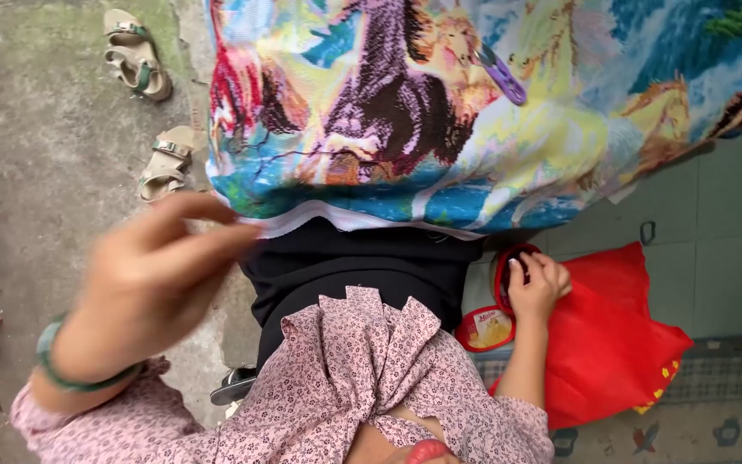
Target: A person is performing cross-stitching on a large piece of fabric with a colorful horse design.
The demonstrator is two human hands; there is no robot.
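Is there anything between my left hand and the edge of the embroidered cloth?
Nothing visible. The left hand is blurred, but its fingertips sit right at the white lower edge of the colourful embroidered cloth, with no object in between.

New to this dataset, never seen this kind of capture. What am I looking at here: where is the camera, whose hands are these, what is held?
There is one picture, taken by a camera worn on a person's head and looking straight down, so you see their own lap and arms; there is no robot.

The left hand, blurred and wearing a green bangle, is raised at the white lower edge of a large, colourful embroidered cloth; the fingers look pinched, but whether they grip the edge is unclear. The right hand rests on a small round red-rimmed container, beside its red lid and a red bag.

A pair of beige sandals lies on the concrete floor. A patterned mat lies at lower right.
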